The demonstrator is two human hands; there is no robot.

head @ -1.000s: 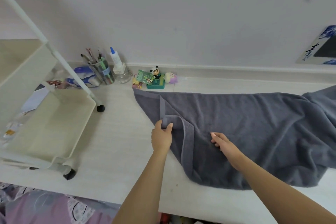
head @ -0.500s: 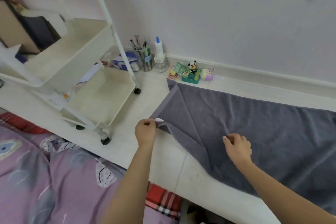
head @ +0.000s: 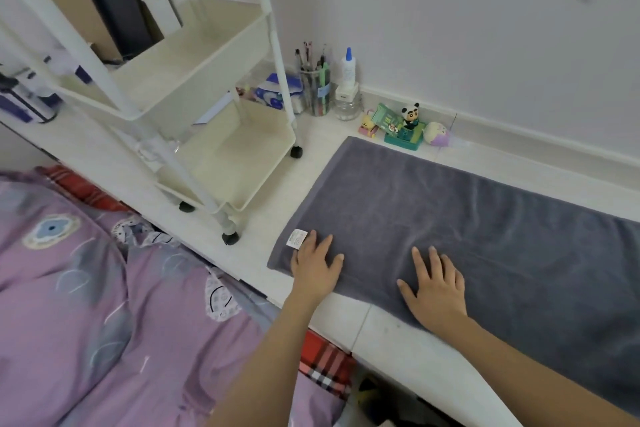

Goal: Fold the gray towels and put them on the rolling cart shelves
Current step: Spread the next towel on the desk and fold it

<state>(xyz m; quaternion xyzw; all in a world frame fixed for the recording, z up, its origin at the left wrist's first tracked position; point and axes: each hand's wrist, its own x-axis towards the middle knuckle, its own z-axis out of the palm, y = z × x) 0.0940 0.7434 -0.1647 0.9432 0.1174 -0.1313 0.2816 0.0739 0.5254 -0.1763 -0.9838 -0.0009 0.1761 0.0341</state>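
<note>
Your gray towel (head: 467,225) lies spread flat on the white table (head: 391,333), one short end toward the rolling cart (head: 194,107). Its far right portion runs out of frame, so its full length cannot be confirmed. The near edge sits close to the table's front lip.

The rolling cart stands on the table just left of the towel, apart from it. Two cream shelves are visible; the upper frame is cut off at the top, and nothing is seen lying in either tray. Items behind the cart posts are partly screened and hard to identify.

A purple patterned bedspread (head: 86,305) fills the lower left, below the table edge, with a red plaid cloth showing beneath it.

Your left hand (head: 317,265) lies palm down on the towel's near left corner, fingers extended and slightly spread, gripping nothing. A white care label (head: 297,238) sits on the towel just beside its fingertips. Your right hand (head: 434,291) lies flat on the towel near the front edge, fingers straight and splayed, likewise holding nothing. The two hands are set apart along the same edge.

Against the wall: a pen cup (head: 316,94), a glue bottle (head: 348,71) and a panda figure (head: 410,116), all near the towel's far corner. Their finer details cannot be read.
</note>
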